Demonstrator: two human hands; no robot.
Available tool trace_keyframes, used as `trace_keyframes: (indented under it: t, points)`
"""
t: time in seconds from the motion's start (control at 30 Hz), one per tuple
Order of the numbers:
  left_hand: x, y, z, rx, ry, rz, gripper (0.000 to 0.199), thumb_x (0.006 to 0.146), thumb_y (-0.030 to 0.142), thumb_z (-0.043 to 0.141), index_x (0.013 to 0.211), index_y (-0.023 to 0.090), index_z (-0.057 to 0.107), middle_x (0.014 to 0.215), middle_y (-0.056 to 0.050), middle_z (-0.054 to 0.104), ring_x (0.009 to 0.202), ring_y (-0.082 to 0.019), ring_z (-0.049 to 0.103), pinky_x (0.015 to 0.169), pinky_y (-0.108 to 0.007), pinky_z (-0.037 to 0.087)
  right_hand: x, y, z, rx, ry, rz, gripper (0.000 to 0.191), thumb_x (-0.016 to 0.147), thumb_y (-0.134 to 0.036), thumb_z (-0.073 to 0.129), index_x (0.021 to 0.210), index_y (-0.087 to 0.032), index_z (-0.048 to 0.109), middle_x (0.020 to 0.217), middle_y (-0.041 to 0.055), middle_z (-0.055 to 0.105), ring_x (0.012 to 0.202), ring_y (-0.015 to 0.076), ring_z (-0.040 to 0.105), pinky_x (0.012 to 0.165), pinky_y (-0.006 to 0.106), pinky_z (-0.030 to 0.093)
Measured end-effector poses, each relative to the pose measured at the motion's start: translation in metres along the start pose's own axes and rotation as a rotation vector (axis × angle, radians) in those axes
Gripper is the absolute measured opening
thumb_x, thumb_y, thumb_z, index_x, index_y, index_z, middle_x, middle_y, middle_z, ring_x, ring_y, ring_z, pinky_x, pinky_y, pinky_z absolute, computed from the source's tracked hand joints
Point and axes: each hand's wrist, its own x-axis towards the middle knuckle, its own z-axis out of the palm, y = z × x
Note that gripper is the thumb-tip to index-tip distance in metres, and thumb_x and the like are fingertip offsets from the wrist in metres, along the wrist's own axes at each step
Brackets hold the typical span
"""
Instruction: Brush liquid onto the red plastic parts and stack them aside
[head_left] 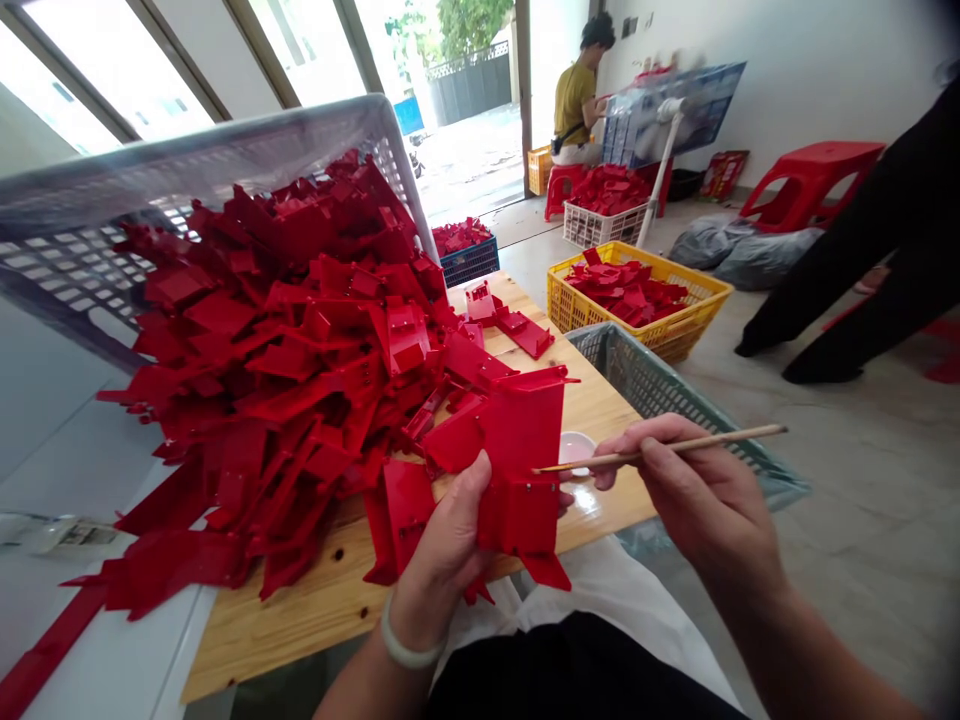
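My left hand grips a red plastic part over the table's front edge, thumb on its face and most fingers hidden behind. Between the fingers of my right hand is a thin wooden paintbrush. Its tip lies at the part's surface, just above a small raised block with shiny pins; whether it touches, I cannot tell. Behind the brush sits a small white dish on the wooden table. A large heap of similar red parts spills from a tipped crate to the left.
The tipped grey crate stands at the left. Right of the table are a green lined crate and a yellow crate of red parts. A person sits working at the back; another person's dark-trousered legs are at the right.
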Motion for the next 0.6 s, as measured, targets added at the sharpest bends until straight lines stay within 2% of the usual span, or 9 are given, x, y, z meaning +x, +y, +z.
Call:
trace_keyframes:
  t: [0.13, 0.23, 0.33, 0.43, 0.5, 0.6]
  points:
    - [0.0, 0.0, -0.002, 0.0, -0.011, -0.017, 0.07, 0.088, 0.072, 0.079, 0.113, 0.007, 0.082, 0.105, -0.022, 0.085, 0.092, -0.031, 0.083, 0.086, -0.035, 0.065, -0.001, 0.001, -0.001, -0.018, 0.042, 0.013, 0.017, 0.108, -0.039, 0.066, 0.107, -0.026, 0.078, 0.096, 0.005, 0.079, 0.077, 0.0206, 0.076, 0.084, 0.039, 0.066]
    - [-0.001, -0.003, -0.004, 0.0, 0.004, -0.014, 0.069, 0.089, 0.071, 0.078, 0.116, 0.007, 0.082, 0.104, -0.021, 0.085, 0.091, -0.032, 0.083, 0.087, -0.037, 0.065, -0.002, 0.002, -0.002, -0.024, 0.022, 0.012, 0.017, 0.109, -0.038, 0.066, 0.107, -0.026, 0.078, 0.098, 0.0051, 0.079, 0.078, 0.0203, 0.076, 0.083, 0.038, 0.066]
    - [0.0, -0.005, -0.004, 0.018, 0.06, 0.061, 0.06, 0.092, 0.064, 0.079, 0.12, 0.011, 0.082, 0.104, -0.016, 0.086, 0.094, -0.032, 0.083, 0.091, -0.039, 0.064, -0.002, 0.0, -0.002, -0.036, 0.02, 0.007, 0.017, 0.109, -0.037, 0.065, 0.109, -0.026, 0.078, 0.095, 0.0049, 0.079, 0.079, 0.0197, 0.076, 0.084, 0.036, 0.066]
    - [0.001, -0.007, -0.005, 0.141, 0.101, 0.2, 0.055, 0.095, 0.056, 0.079, 0.129, 0.014, 0.08, 0.128, -0.016, 0.082, 0.12, -0.034, 0.076, 0.109, -0.041, 0.057, -0.002, -0.007, 0.0, -0.097, 0.066, -0.047, 0.015, 0.11, -0.035, 0.065, 0.109, -0.026, 0.077, 0.094, 0.0043, 0.079, 0.078, 0.0192, 0.076, 0.083, 0.035, 0.066]
    - [0.002, -0.006, -0.007, 0.277, 0.118, 0.258, 0.056, 0.095, 0.058, 0.079, 0.133, 0.016, 0.079, 0.141, -0.014, 0.076, 0.134, -0.035, 0.069, 0.119, -0.043, 0.049, -0.001, -0.012, 0.004, -0.157, 0.06, -0.093, 0.014, 0.11, -0.032, 0.065, 0.109, -0.026, 0.078, 0.095, 0.0038, 0.079, 0.076, 0.0184, 0.076, 0.08, 0.034, 0.066]
    - [0.003, -0.006, -0.011, 0.419, 0.179, 0.272, 0.065, 0.091, 0.067, 0.08, 0.136, 0.02, 0.079, 0.137, -0.011, 0.078, 0.13, -0.036, 0.07, 0.118, -0.048, 0.049, 0.0, -0.018, 0.009, -0.233, 0.022, -0.146, 0.014, 0.11, -0.028, 0.063, 0.109, -0.027, 0.077, 0.094, 0.002, 0.08, 0.075, 0.0167, 0.076, 0.078, 0.031, 0.066]
